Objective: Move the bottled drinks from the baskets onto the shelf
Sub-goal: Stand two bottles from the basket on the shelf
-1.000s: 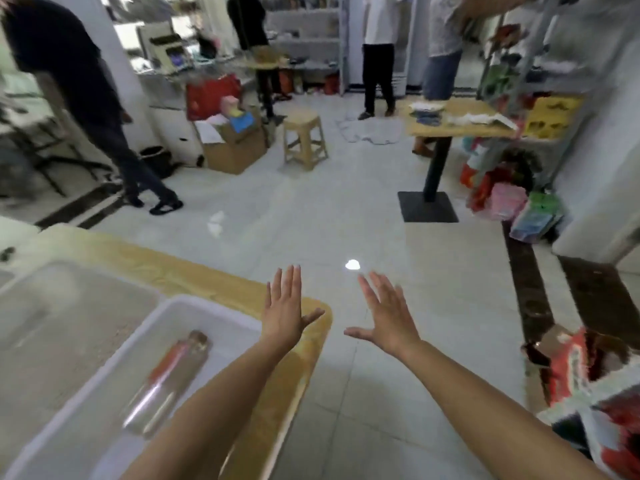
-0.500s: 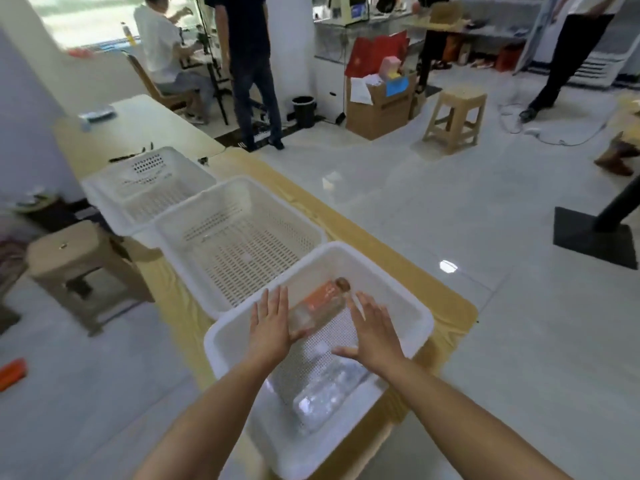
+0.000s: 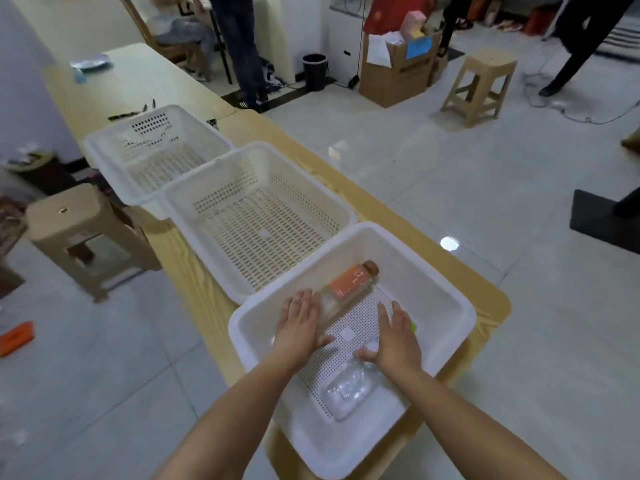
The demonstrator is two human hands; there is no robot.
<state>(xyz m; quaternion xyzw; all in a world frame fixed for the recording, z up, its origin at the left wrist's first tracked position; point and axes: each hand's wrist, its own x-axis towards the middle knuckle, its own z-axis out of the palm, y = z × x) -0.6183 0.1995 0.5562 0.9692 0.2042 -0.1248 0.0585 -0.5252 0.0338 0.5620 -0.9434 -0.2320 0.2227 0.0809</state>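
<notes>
I see open basket floor (image 3: pixel 349 327) between my hands. Basket walls (image 3: pixel 446 299) ring them; an orange-labelled bottle (image 3: pixel 348 284) lies just ahead.

Long pale wooden table (image 3: pixel 194 271) carrying three white perforated plastic baskets in a row

The nearest basket (image 3: pixel 446 296) sits at the table's rounded end; the middle basket (image 3: pixel 214 188) touches its far side, and the farthest basket (image 3: pixel 104 147) lies just beyond that. Past the farthest basket, dark pens (image 3: pixel 126 115) lie on the bare tabletop.

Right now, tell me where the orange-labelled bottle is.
The orange-labelled bottle lies on its side in the nearest basket, by its far wall, just beyond the left hand.
</notes>
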